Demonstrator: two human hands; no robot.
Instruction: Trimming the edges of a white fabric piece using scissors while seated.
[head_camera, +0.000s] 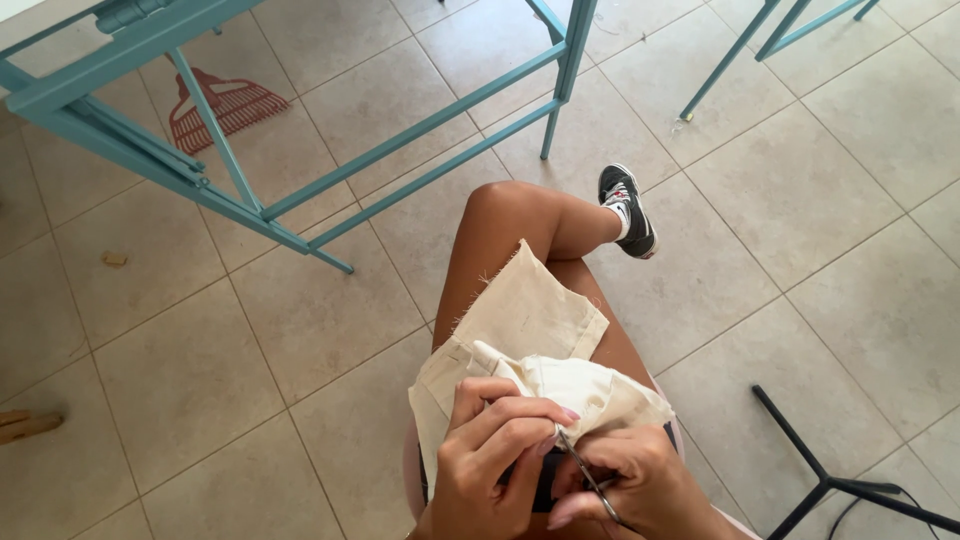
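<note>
A cream-coloured piece of fabric (520, 320) with frayed edges lies over my lap and thigh. My left hand (495, 440) pinches a bunched fold of it near the bottom middle of the view. My right hand (640, 490) holds small metal scissors (585, 472), their tips pointing up at the fabric by my left fingertips. The two hands touch each other over the cloth. My crossed leg ends in a black and white sneaker (627, 210).
A teal metal table frame (330, 190) stands on the tiled floor ahead, with a second frame (760, 50) at the top right. A red rake head (225, 108) lies under the table. A black stand leg (830, 480) is at the lower right.
</note>
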